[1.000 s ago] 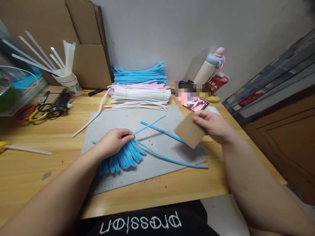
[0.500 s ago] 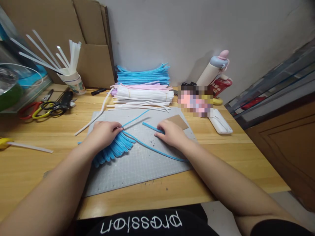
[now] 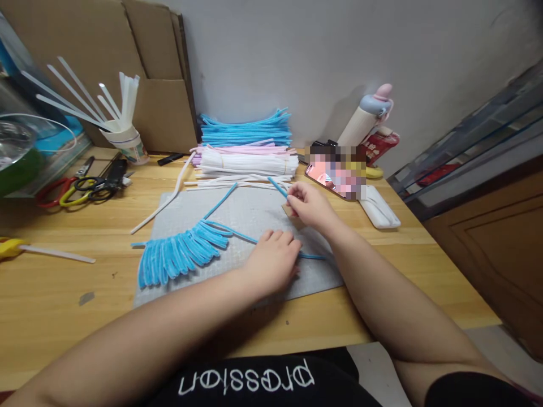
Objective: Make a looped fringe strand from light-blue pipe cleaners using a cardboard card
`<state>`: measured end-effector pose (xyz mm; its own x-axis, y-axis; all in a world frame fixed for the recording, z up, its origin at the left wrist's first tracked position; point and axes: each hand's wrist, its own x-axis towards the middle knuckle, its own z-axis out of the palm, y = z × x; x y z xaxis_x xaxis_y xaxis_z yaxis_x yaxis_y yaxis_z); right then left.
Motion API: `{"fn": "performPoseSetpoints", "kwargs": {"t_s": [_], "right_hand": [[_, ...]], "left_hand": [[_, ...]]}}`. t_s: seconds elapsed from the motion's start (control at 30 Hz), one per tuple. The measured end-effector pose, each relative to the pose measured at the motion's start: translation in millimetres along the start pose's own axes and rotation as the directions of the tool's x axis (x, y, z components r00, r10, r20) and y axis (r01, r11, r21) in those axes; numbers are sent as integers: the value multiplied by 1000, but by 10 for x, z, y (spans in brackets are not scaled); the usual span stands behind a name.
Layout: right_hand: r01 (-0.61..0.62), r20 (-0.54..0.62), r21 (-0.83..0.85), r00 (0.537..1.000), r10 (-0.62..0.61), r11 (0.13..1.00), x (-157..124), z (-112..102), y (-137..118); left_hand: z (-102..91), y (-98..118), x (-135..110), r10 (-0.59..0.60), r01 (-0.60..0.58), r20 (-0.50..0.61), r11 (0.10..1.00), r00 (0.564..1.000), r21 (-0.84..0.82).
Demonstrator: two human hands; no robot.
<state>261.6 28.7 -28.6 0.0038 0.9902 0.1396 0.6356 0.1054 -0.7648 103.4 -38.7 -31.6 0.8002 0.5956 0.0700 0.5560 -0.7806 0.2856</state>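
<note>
On the grey cutting mat (image 3: 250, 206) lies a fan of looped blue pipe cleaner (image 3: 178, 254), with a short end sticking up and a long strand (image 3: 241, 234) running right. My left hand (image 3: 274, 260) lies over that long strand with curled fingers; the strand enters on one side and comes out on the other. Its fingertips are partly hidden. My right hand (image 3: 313, 208), raised just above the mat, pinches a separate blue pipe cleaner (image 3: 278, 186), whose tip points up and left. Under its fingers shows a piece of brown cardboard (image 3: 289, 211).
Bundles of blue pipe cleaners (image 3: 246, 131) and white pipe cleaners (image 3: 246, 164) lie by the wall. Scissors (image 3: 63, 189) and a cup (image 3: 123, 141) of white sticks stand left. A phone (image 3: 326, 178), a bottle (image 3: 360, 121) and a white pack (image 3: 379, 208) are right.
My left hand has let go of the looped fan and moved right onto the long strand. My right hand has moved up and slightly right with its pipe cleaner.
</note>
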Motion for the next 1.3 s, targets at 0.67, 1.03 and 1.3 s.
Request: {"fn": "performPoseSetpoints", "kwargs": {"t_s": [0.67,1.03,1.3], "right_hand": [[40,131,-410,991,16,911,51,168,18],[38,-43,134,999,-32,990,-249,-157,-42],[-25,-81,422,995,65,906,-770,-174,-224]], "left_hand": [[163,37,100,144,-156,-65,952,987,-263],[164,-45,143,-323,-105,-345,577,881,-810],[32,-25,143,-487,-123,-299,361,821,-925]]}}
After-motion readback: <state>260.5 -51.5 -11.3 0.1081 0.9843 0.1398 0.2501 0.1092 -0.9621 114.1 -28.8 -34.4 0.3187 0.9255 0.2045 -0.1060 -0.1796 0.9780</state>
